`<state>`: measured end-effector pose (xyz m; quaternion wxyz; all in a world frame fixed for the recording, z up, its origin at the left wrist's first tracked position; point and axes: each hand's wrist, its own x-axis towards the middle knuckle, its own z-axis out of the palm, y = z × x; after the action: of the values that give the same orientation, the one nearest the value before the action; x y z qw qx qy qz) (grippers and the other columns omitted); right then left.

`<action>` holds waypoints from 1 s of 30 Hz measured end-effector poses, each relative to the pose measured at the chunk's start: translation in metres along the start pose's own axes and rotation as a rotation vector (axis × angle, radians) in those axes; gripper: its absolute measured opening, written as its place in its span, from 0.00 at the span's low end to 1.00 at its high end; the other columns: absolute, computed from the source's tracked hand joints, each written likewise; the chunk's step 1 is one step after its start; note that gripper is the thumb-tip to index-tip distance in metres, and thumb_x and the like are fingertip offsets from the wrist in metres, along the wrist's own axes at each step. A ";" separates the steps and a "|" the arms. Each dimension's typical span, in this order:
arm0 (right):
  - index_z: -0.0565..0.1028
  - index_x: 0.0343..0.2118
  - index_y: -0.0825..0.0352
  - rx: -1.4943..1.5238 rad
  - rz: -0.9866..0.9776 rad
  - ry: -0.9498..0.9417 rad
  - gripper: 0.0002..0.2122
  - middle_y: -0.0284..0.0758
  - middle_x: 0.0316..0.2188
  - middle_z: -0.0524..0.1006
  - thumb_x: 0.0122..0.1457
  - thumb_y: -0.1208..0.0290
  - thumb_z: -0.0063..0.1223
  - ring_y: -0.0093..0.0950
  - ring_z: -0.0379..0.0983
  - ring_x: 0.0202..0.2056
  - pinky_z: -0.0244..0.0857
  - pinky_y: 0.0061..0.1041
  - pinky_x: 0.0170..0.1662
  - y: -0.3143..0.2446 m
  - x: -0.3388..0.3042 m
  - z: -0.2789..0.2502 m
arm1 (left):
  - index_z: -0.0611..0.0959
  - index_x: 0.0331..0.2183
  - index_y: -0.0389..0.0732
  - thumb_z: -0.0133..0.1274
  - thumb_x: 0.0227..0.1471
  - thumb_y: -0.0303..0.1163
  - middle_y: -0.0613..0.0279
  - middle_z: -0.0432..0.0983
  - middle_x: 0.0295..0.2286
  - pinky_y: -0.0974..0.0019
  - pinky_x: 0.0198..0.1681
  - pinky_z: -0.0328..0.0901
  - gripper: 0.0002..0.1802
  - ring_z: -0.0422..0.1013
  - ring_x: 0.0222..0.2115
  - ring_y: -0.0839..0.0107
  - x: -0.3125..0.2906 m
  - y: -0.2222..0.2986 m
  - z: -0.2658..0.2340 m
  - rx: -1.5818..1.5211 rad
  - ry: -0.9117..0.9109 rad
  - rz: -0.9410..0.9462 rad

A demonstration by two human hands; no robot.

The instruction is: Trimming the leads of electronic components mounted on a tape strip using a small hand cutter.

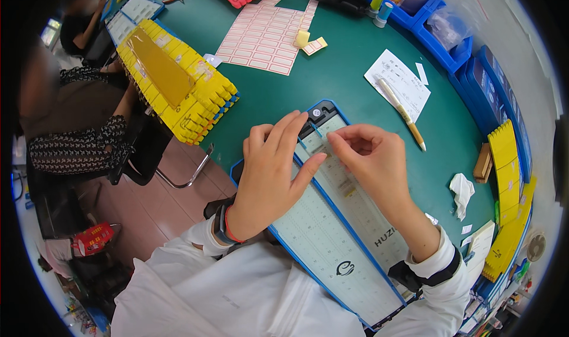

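Note:
A long flat case with blue rims and pale, see-through panels marked with fine rows lies slantwise in front of me, its near end by my lap. My left hand rests over its far left part, fingers stretched out and thumb apart, holding nothing. Above the far end of the right-hand panel, my right hand has its thumb and forefinger pinched together. Whatever they hold, if anything, is too small to make out. Beside them, thin blue strips cross the case near its black end cap.
A stack of yellow cases stands at the left table edge. Label sheets lie at the back. A pen rests on a written paper at right, near a crumpled tissue. Blue bins line the back right. Another person sits left.

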<state>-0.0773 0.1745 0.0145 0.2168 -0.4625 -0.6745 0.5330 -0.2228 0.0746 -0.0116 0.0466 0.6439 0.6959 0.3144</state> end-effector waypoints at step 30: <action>0.77 0.35 0.68 -0.523 0.253 0.209 0.08 0.35 0.33 0.79 0.50 0.79 0.58 0.26 0.75 0.31 0.69 0.23 0.32 0.023 -0.138 -0.168 | 0.75 0.51 0.50 0.50 0.54 0.45 0.58 0.64 0.52 0.53 0.53 0.51 0.23 0.58 0.48 0.55 -0.001 0.000 0.001 0.190 -0.120 0.065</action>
<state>0.1299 0.1438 0.0783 0.0906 -0.6351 -0.7000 0.3139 -0.2227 0.0743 -0.0127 0.0168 0.6854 0.6972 0.2093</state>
